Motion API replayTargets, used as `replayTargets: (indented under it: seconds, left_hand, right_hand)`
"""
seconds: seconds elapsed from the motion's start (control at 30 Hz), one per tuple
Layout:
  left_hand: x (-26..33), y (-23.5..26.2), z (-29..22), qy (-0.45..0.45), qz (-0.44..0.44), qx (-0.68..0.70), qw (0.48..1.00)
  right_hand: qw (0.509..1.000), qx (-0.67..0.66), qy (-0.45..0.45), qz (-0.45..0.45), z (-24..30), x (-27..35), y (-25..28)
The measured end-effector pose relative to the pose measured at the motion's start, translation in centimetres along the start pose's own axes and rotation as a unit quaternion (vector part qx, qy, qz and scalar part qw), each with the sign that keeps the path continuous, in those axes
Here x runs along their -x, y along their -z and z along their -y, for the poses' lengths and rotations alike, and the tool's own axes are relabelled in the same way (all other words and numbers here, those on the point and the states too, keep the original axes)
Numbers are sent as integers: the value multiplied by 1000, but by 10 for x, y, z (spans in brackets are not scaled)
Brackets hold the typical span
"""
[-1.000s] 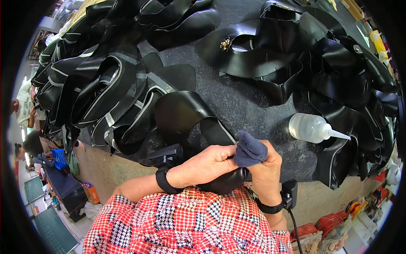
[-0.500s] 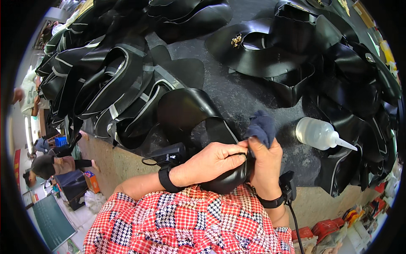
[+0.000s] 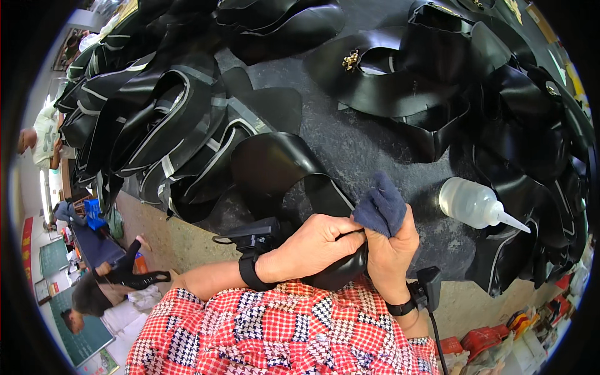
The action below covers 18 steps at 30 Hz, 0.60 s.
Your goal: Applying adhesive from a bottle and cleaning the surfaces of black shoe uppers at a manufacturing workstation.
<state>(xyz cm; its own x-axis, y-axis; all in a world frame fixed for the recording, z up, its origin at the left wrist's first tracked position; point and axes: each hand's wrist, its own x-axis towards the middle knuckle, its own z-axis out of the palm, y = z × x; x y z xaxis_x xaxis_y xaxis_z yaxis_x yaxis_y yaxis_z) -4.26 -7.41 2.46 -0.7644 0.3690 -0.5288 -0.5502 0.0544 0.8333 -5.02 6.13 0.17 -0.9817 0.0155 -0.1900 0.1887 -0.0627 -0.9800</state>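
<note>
A black leather shoe upper (image 3: 275, 159) lies at the table's near edge, its near end resting against my clothes. My left hand (image 3: 315, 247) is closed around this near end, with thumb and fingers pinching its edge. Beside it, my right hand (image 3: 392, 253) grips a dark blue cloth (image 3: 382, 209) between thumb and fingers. The cloth sticks up above the right hand, next to the upper's rim. My two hands almost touch at the fingertips. Part of the upper is hidden beneath the hands.
A clear squeeze bottle (image 3: 470, 203) with a pointed nozzle lies on its side at right. Piles of black uppers (image 3: 169, 119) with light edging fill the left. More black uppers (image 3: 387, 87), one with a gold ornament, lie far right. Another person (image 3: 94, 300) is at lower left.
My right hand has turned slightly, and the cloth now stands broader and nearer the left fingertips. The left hand keeps its hold. People in the left background have shifted.
</note>
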Motion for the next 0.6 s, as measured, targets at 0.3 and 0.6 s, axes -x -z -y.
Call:
replayTargets:
  seconds: [0.3, 0.6]
  left_hand:
    - [-7, 6, -7, 31, 38, -17, 999]
    - [-9, 2, -5, 26, 47, 2, 999]
  right_hand:
    - [914, -277, -296, 20, 8, -25, 32]
    - [990, -91, -59, 87, -8, 3, 22]
